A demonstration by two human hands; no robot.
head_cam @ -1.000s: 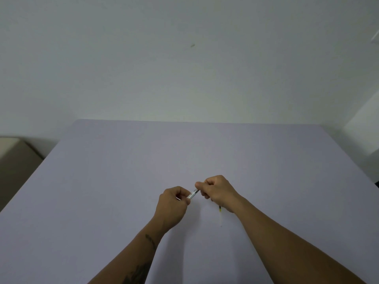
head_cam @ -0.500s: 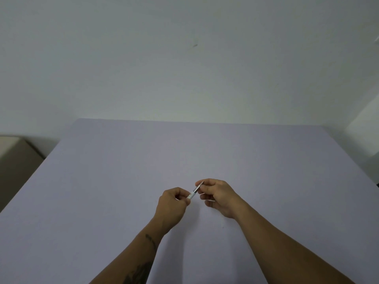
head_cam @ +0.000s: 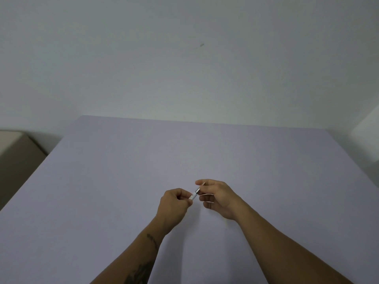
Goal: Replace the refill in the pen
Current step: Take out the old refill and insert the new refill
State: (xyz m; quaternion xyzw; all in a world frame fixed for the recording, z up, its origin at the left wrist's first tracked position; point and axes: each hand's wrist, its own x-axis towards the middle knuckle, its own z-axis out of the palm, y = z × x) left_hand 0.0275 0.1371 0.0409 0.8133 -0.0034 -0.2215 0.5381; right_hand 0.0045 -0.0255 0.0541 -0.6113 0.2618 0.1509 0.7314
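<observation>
A slim pen with a pale barrel and a dark metallic front section is held above the lavender table. My left hand is closed around the barrel's rear, which is mostly hidden in the fist. My right hand pinches the pen's tip end between thumb and index finger, its other fingers loosely spread. A thin pale rod, perhaps a refill, lies across my right palm. Both hands hover close together just above the table's middle.
A plain pale wall stands behind the table's far edge. A beige box-like object sits off the table's left side. A white surface shows at the far right.
My right hand has opened from a tight fist around the pen's front into a fingertip pinch. The pen tilted more upward to the right. The small yellow-tipped piece under my right wrist is hidden now.
</observation>
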